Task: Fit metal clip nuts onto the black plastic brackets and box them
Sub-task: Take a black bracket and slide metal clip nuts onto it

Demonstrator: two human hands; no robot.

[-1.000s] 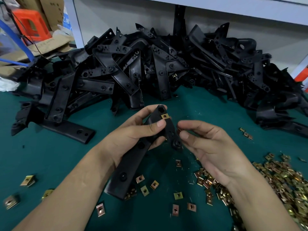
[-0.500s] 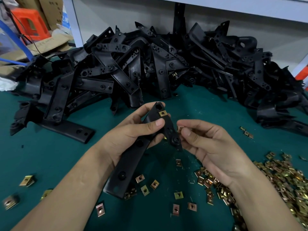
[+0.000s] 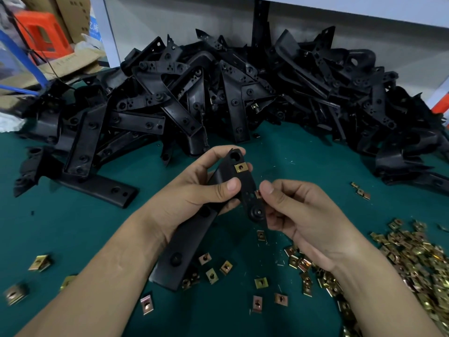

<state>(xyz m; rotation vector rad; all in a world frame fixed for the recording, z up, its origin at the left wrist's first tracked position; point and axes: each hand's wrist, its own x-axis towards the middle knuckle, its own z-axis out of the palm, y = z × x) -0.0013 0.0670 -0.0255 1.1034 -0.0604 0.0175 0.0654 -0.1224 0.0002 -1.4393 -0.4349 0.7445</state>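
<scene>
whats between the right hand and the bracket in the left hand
In the head view, a brass-coloured clip nut, pinched by the fingers of the right hand at the edge of the bracket that the left hand grips.

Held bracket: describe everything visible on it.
The bracket is a long, bent strip of matte black plastic with round holes. The left hand grips its middle; its lower end points toward the table. One brass-coloured clip nut sits below the top hole; the right hand pinches a second nut at its edge.
</scene>
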